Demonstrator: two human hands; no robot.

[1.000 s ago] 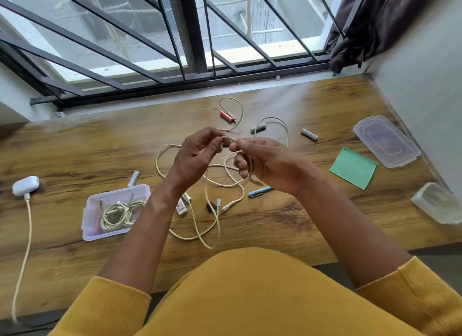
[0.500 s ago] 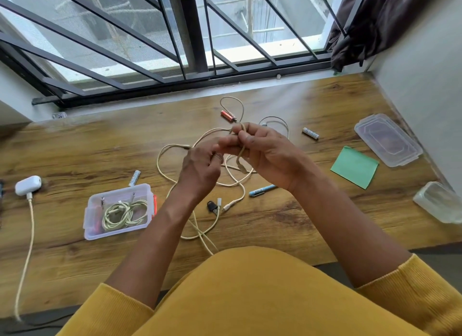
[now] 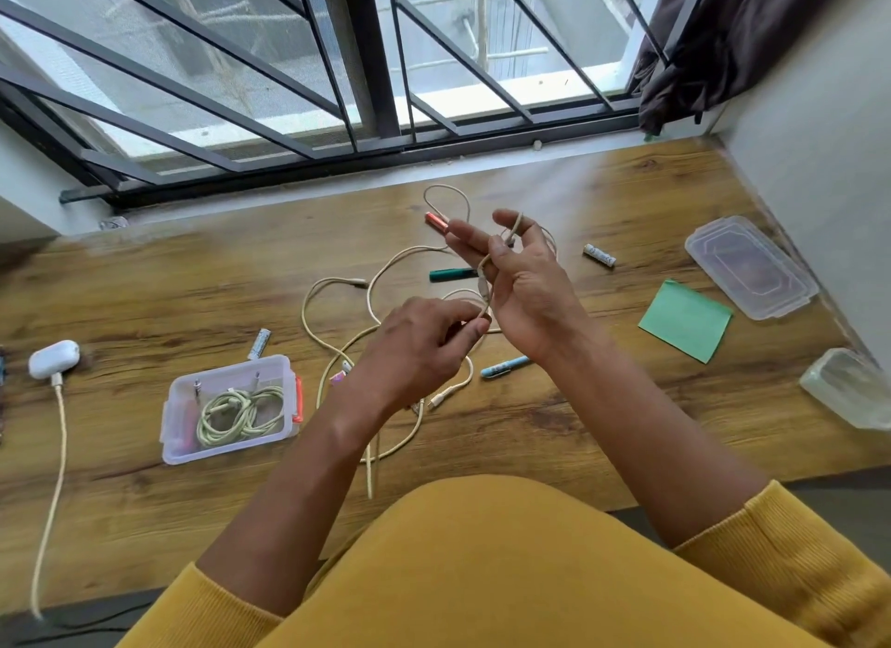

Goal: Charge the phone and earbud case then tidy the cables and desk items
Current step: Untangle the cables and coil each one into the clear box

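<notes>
While the right hand (image 3: 525,285) stands with fingers spread and nearly straight above the middle of the wooden bench (image 3: 144,290), the long beige braided charging cable (image 3: 337,353) is draped over those fingers, and the left hand (image 3: 419,353) pinches the same cable between thumb and fingertips just below the right palm. The rest of the cable lies in loose loops on the bench under both hands, with its plugs near the front edge. A clear plastic box with orange clips (image 3: 229,408), toward the front left, already holds one coiled pale green cable (image 3: 241,413). The step looks like winding the cable into a coil; to do it well, feed even turns round the spread fingers with light tension, keep loops the same size, and watch that trailing slack does not snag the teal marker (image 3: 453,274) or blue pen (image 3: 504,367)
</notes>
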